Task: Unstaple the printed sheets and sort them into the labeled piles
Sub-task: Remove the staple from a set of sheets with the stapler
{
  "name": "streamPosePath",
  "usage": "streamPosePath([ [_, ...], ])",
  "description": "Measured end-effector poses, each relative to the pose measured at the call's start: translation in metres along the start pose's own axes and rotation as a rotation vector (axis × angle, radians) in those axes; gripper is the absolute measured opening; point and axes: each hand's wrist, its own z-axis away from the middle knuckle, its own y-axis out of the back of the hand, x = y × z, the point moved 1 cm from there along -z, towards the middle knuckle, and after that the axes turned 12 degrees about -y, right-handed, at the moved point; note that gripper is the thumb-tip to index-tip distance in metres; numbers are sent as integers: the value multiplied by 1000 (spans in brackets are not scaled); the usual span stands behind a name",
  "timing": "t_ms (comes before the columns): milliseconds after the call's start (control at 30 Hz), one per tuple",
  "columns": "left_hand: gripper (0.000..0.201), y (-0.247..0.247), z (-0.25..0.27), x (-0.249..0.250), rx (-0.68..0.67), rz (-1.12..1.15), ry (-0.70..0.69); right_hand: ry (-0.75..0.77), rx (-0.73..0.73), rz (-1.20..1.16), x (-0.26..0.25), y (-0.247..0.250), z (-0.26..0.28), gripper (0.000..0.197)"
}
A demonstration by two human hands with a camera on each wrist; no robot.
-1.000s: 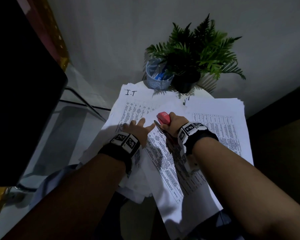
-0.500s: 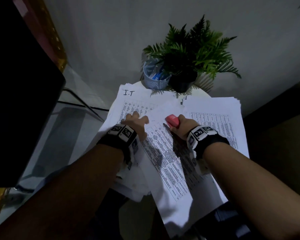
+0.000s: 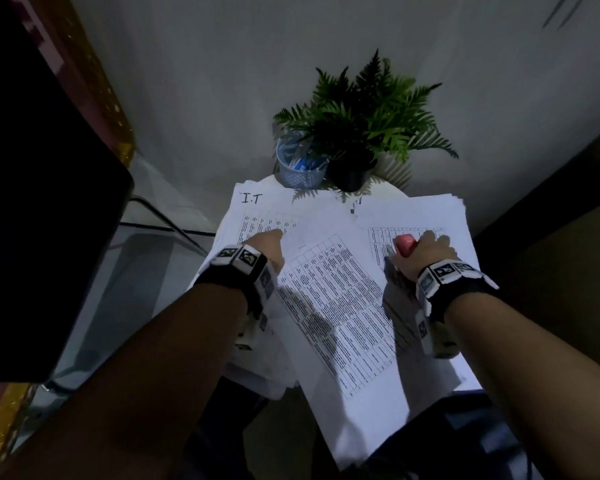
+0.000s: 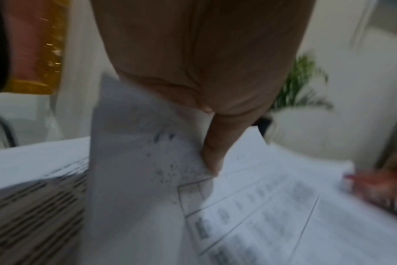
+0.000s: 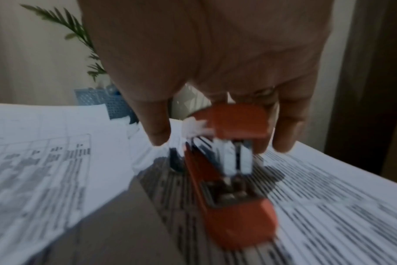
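A printed sheet with a table lies slanted across the middle of the paper piles. My left hand is at its upper left corner, over the pile labeled I.T. In the left wrist view, the left hand pinches a lifted sheet corner. My right hand grips a red stapler over the right pile. Seen from the right wrist, the fingers curl round the stapler, whose base rests on printed paper.
A blue mesh pen cup and a potted fern stand at the back of the small round table, against the wall. A large dark object fills the left. Papers overhang the table's near edge.
My right hand has carried the stapler from the sheet's middle top to the right, over the right pile. My left hand stayed at the sheet's left corner.
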Motion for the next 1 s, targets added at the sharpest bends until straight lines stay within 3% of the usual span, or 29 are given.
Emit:
streamPosePath([
  [100, 32, 14, 27, 3, 199, 165, -75, 156, 3, -271, -15, 19, 24, 41],
  [167, 23, 24, 48, 8, 315, 264, -149, 282, -80, -456, -29, 28, 48, 16],
  [233, 20, 31, 70, 16, 393, 342, -205, 357, -176, -588, -41, 35, 76, 7],
  [467, 23, 32, 122, 45, 494, 394, -314, 323, -383, -845, -43, 54, 135, 30],
  [667, 23, 30, 151, 64, 553, 329, -374, 281, -427, -866, -28, 68, 160, 17],
  [800, 24, 31, 162, 68, 558, 268, -318, 288, -392, -862, -24, 67, 168, 14],
  [933, 26, 39, 167, 75, 589, -77, -171, 371, -285, -905, -22, 62, 174, 11],
  [1000, 24, 44, 169, 83, 638, -47, -189, 392, -229, -908, -22, 59, 177, 20],
])
